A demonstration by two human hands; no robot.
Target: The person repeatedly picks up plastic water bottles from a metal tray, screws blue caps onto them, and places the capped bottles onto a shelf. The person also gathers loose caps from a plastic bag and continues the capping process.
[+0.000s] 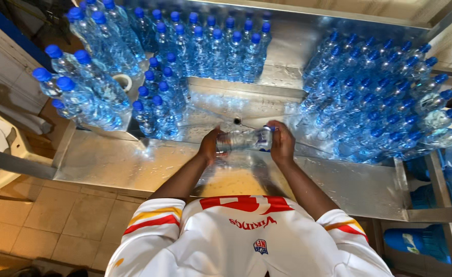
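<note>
Centrally, at the steel counter's (134, 164) near edge, both hands gripped one clear bottle (244, 139) sideways: left hand (210, 146) clamped on its base, right hand (281, 143) at its neck. Blue-capped bottles (379, 97) already crowded the counter's far corners.

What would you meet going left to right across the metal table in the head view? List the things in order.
Left cluster of blue-capped bottles → left hand → clear bottle held sideways → right hand → right cluster of blue-capped bottles.
</note>
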